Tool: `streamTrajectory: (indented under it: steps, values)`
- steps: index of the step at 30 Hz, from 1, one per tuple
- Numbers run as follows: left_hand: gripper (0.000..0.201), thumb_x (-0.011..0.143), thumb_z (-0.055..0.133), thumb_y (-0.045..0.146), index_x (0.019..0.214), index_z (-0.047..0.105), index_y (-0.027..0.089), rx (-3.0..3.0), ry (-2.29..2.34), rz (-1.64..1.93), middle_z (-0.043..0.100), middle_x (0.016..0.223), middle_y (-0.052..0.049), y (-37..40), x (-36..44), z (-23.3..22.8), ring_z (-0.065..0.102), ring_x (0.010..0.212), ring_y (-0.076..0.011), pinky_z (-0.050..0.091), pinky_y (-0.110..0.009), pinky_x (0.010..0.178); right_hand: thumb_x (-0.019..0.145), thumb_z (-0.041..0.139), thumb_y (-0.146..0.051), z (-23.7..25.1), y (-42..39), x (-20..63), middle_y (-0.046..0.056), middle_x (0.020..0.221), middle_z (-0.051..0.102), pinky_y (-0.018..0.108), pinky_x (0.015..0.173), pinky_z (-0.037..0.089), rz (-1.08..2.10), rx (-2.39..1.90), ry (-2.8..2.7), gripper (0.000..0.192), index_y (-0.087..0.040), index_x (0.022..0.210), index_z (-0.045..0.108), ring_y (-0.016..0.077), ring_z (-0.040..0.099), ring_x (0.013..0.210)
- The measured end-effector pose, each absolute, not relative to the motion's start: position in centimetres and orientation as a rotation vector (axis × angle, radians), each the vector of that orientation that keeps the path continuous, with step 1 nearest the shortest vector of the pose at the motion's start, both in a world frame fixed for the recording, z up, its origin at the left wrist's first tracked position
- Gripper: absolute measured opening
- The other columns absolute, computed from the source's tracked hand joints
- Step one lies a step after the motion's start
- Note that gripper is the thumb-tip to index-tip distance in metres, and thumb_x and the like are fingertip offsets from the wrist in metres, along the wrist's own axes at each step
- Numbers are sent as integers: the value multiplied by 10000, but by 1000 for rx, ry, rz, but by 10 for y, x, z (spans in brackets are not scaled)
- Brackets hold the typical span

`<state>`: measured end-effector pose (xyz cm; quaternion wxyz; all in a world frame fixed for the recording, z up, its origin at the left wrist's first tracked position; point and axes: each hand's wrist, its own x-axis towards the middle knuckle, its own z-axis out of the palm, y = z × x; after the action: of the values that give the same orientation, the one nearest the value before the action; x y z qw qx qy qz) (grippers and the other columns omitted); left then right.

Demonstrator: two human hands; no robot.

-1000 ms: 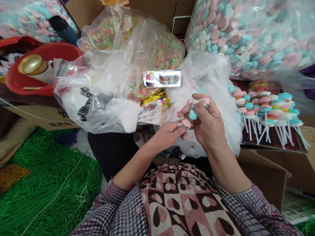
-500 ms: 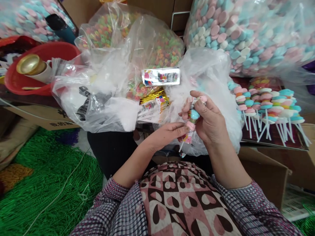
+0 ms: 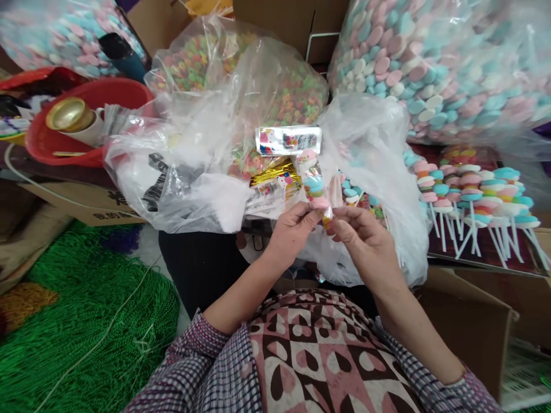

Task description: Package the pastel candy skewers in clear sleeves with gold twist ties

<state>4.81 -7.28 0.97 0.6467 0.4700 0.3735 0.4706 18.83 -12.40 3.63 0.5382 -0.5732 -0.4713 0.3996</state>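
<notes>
A: What is in hand here?

B: A candy skewer (image 3: 313,182), stacked pink, blue and white discs inside a clear wrapper, standing upright just above both hands. The left hand (image 3: 293,230) is closed around its lower end, thumb and fingers pinching below the bottom disc. The right hand (image 3: 360,235) meets it from the other side, fingertips pinched on the wrapper's neck where a bit of bright tie or foil shows.

A: So which step would you call it?

B: I judge it to be closing the wrapper at the base of the stack. The candies are already inside the sleeve; the pinch sits at the gathered end.

A: And what does the next move call for?

B: Probably a steady hold with the left while the right fingers twist or cinch the neck tight, keeping the stack straight so no disc slips.

A: What lies around?

B: Right behind the hands, an open clear bag (image 3: 379,172). To the right, a row of finished skewers (image 3: 469,195) lying on a cardboard box (image 3: 473,310). Farther back, a big sack of pastel discs (image 3: 447,63) and a bag of small coloured rings (image 3: 275,86). At left, a red basin (image 3: 99,92).
</notes>
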Motion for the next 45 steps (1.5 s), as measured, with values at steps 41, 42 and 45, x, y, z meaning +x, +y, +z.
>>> streamTrajectory:
  steps: [41,42,45]
  values:
    - [465,750,800,324,1146,614,164,606,641,943,517,573,63,-81,54,46,587,678,-126,487,-240,661,886,613,-503,13,-138,174,-30,549,542,231,426,351,1178,-1375,-1176,362,-196,695,615,93,470,432]
    - [432,757,792,326,1116,617,162,599,649,948,500,564,63,-82,56,45,585,683,-128,485,-230,637,885,616,-505,12,-138,173,-31,548,540,229,421,344,1181,-1378,-1156,367,-195,687,611,90,463,427]
    - [316,757,784,378,922,622,163,593,639,913,503,599,45,-83,59,37,562,637,-125,429,-203,490,879,633,-507,10,-138,166,-33,549,543,224,413,333,1204,-1382,-1082,383,-193,662,601,79,447,415]
